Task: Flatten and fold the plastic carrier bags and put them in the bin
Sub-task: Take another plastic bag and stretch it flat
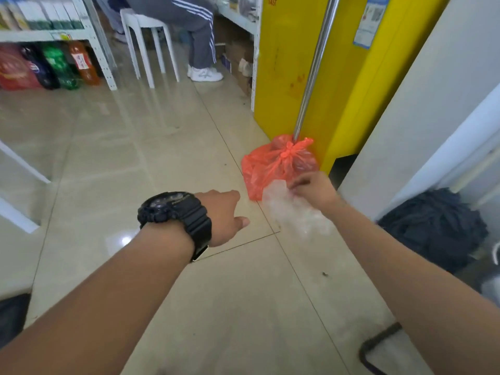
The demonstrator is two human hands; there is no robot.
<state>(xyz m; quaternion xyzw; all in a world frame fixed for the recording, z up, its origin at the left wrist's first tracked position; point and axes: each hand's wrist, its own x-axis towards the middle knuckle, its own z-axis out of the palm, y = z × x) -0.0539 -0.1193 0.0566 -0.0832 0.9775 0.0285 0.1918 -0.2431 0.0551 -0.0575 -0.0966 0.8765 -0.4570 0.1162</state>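
The right hand [315,191] pinches one clear plastic bag [296,212] at its far end, the fingers closed together on the thin film. This bag is crumpled and blurred. It hangs in the air under the right wrist, low over the tiled floor [162,147]. Its long axis runs from far left, at the fingers, to near right along the forearm.

A second bag, a red bag [270,169], lies on the floor just beyond the clear one. It is full and tied in a knot on top, and the knot points up. It sits against the foot of one metal pole [315,63], beside a yellow cabinet [281,58].

The left hand [224,215] is to the left, apart from both bags, and holds nothing that I can see. Its thumb sticks out to the right. Its fingers are hidden behind the back of the hand, so I cannot tell if they are curled. One black watch [173,212] is on this wrist.

At the near right stands one dark bin [433,228].
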